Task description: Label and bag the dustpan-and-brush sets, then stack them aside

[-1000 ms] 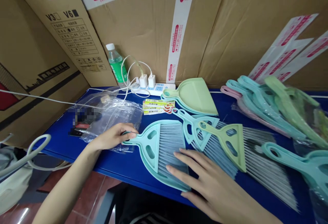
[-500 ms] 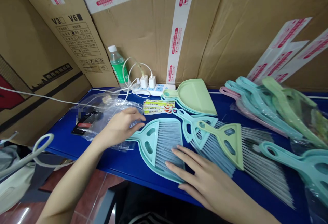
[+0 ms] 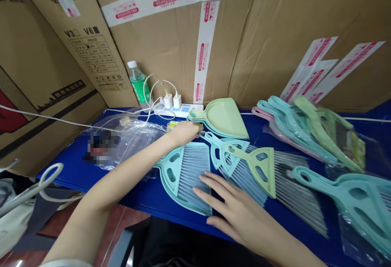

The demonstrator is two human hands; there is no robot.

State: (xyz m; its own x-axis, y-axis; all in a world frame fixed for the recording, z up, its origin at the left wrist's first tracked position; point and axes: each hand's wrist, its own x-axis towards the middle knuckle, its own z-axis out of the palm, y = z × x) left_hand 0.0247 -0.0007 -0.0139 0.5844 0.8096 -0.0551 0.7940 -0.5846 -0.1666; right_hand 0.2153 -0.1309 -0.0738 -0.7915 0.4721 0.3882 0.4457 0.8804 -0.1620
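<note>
A light-blue dustpan lies on the table with a matching hand brush nested in it, grey bristles to the right. My right hand is open, its spread fingertips resting on the bristles and pan edge. Beyond the pan, my left hand is lowered over a small pile of printed yellow-green cards and covers most of them. Its fingers are curled downward and largely hidden, so any hold on a card cannot be seen. My left forearm passes above the blue pan's handle.
Stacked dustpans, green on top, stand behind. Loose blue and green brushes lie right of centre. Bagged sets and another blue set are farther right. Clear plastic bags, a power strip and a bottle are at left.
My left hand has moved from the blue pan's handle, forward and right, onto the printed cards. My right hand stays on the bristles. The view has shifted slightly.
</note>
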